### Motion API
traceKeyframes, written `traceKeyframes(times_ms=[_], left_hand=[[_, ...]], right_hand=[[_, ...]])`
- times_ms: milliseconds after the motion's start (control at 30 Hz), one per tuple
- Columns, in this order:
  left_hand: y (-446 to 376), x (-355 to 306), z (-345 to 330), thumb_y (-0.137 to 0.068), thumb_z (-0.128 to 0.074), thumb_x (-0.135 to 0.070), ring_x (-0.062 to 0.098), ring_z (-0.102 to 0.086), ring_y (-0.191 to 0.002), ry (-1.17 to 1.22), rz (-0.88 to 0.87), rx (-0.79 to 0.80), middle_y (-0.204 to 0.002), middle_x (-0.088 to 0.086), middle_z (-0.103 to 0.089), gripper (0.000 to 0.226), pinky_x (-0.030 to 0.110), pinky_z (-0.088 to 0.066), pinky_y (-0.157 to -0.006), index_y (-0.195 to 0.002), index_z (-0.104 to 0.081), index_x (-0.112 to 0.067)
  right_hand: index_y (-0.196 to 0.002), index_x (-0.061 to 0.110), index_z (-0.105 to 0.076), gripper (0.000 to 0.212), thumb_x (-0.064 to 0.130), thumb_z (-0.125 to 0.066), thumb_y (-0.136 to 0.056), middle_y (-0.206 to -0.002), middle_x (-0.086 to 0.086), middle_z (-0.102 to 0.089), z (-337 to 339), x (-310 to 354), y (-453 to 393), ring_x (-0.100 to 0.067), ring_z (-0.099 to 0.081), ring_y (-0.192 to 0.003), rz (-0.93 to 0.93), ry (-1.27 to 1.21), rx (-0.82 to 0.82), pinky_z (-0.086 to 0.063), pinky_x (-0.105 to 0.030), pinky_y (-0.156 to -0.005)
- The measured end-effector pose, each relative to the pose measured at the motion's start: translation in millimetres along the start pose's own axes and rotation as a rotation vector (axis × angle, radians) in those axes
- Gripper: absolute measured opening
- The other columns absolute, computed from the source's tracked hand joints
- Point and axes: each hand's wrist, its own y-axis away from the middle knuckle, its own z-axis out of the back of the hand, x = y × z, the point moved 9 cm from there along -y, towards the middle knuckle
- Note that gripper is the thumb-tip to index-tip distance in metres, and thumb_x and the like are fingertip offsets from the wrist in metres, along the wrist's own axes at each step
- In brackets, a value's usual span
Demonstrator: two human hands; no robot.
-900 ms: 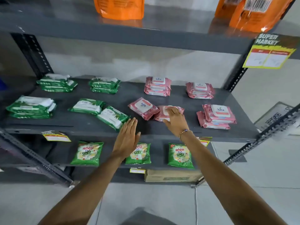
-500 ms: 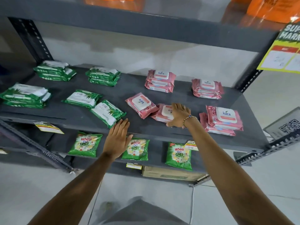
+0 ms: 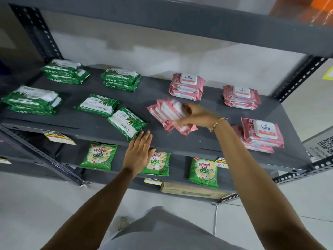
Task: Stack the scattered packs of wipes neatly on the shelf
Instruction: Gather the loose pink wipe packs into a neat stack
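Observation:
On the grey shelf point(image 3: 189, 141) lie pink and green packs of wipes. My right hand point(image 3: 196, 117) grips a pink pack point(image 3: 171, 110), blurred by motion and lifted over another pink pack point(image 3: 162, 118) lying mid-shelf. My left hand point(image 3: 138, 154) hovers flat, fingers together, at the shelf's front edge just below a loose green pack point(image 3: 126, 123). A second loose green pack point(image 3: 98, 105) lies to its left. Pink stacks sit at the back point(image 3: 187, 86), back right point(image 3: 240, 96) and front right point(image 3: 261, 136). Green stacks stand at back left point(image 3: 64, 71), back middle point(image 3: 120, 79) and far left point(image 3: 32, 100).
The upper shelf point(image 3: 180, 20) hangs low over the back of the wipes. Below are green Wheel detergent pouches point(image 3: 99, 156), price tags point(image 3: 59, 138) and a cardboard box point(image 3: 192, 191). Slotted steel posts point(image 3: 297, 80) frame the rack on both sides.
My right hand has closed on the pink pack near the front and carried it up and left over the neighbouring pink pack. My left hand stayed near the front edge. The camera moved closer.

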Motion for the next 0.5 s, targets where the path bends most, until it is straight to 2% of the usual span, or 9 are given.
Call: traceKeyframes(times_ms=[67, 133, 200, 367, 500], left_hand=[[-0.3, 1.0, -1.1, -0.099, -0.018, -0.043, 0.031, -0.053, -0.124, -0.011, -0.007, -0.012, -0.132, 0.015, -0.058, 0.062, 0.043, -0.046, -0.097, -0.128, -0.054, -0.001], [-1.7, 1.3, -1.9, -0.099, -0.017, -0.043, 0.032, -0.054, -0.123, -0.014, -0.02, -0.031, -0.131, 0.015, -0.059, 0.063, 0.043, -0.048, -0.094, -0.128, -0.054, -0.001], [-3.6, 2.0, -3.8, -0.099, -0.017, -0.043, 0.032, -0.055, -0.121, -0.021, -0.036, -0.059, -0.13, 0.016, -0.059, 0.061, 0.043, -0.049, -0.093, -0.128, -0.052, -0.002], [-3.5, 2.5, -6.9, -0.098, -0.026, -0.041, 0.031, -0.054, -0.122, 0.019, -0.056, -0.097, -0.13, 0.015, -0.059, 0.053, 0.042, -0.046, -0.096, -0.13, -0.045, -0.004], [-1.5, -6.9, 10.8, -0.089, -0.041, -0.027, 0.029, -0.049, -0.124, 0.271, 0.071, -0.169, -0.131, 0.013, -0.057, 0.044, 0.042, -0.036, -0.103, -0.125, -0.054, -0.005]], right_hand=[[-0.116, 0.018, -0.052, 0.06, 0.044, -0.077, -0.068, -0.101, 0.01, -0.061, 3.9, 6.5, -17.0, -0.011, -0.062, -0.09, -0.026, -0.02, -0.204, -0.049, -0.02, -0.073], [-0.12, 0.017, -0.048, 0.068, 0.049, -0.075, -0.066, -0.109, 0.003, -0.06, 9.3, 8.6, -28.5, -0.019, -0.058, -0.099, -0.087, 0.119, -0.398, -0.051, -0.035, -0.085], [-0.125, 0.017, -0.046, 0.074, 0.054, -0.071, -0.066, -0.12, -0.004, -0.059, 8.8, 10.6, -34.4, -0.028, -0.055, -0.111, -0.146, 0.261, -0.493, -0.047, -0.046, -0.094], [-0.135, 0.016, -0.035, 0.083, 0.058, -0.064, -0.07, -0.129, -0.012, -0.051, -7.2, 13.3, -42.6, -0.035, -0.048, -0.118, -0.174, 0.393, -0.518, -0.037, -0.048, -0.099], [-0.132, 0.018, -0.042, 0.08, 0.07, -0.054, -0.072, -0.127, -0.01, -0.053, -6.0, 10.3, -44.3, -0.033, -0.05, -0.117, -0.183, 0.356, -0.463, -0.04, -0.046, -0.098]])
